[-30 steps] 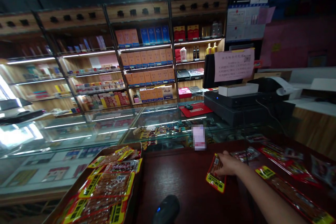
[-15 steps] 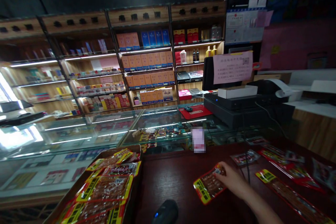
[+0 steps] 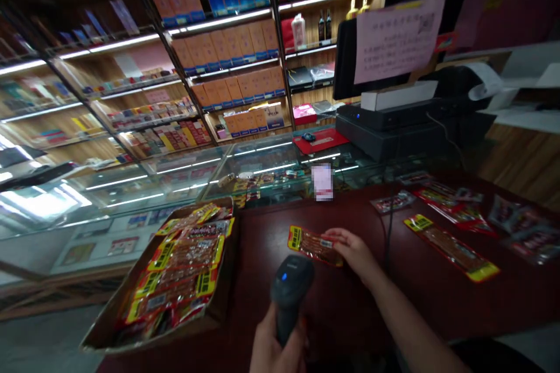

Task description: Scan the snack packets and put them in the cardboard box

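Observation:
My left hand (image 3: 279, 342) is wrapped round the handle of a dark barcode scanner (image 3: 292, 280) with a small blue light. Its head is raised near the packet that my right hand (image 3: 355, 252) pinches by the right end. This snack packet (image 3: 311, 244) has clear film over brown sticks, a yellow end and a white label by my fingertips. To the left stands a cardboard box (image 3: 102, 332) filled with similar snack packets (image 3: 186, 256). On the table right of my right arm lies a longer packet (image 3: 450, 247) of the same look.
Several other packets (image 3: 452, 205) lie at the table's right side, near a black cable (image 3: 388, 227). A blurred pinkish card (image 3: 322, 182) stands at the back edge by the glass counter (image 3: 192, 170). Behind are a monitor (image 3: 347, 64) and a black cash drawer (image 3: 371, 134).
My left hand has come into view holding the scanner, which is now raised. The packet in my right hand has turned flatter and moved left. The view has tilted down.

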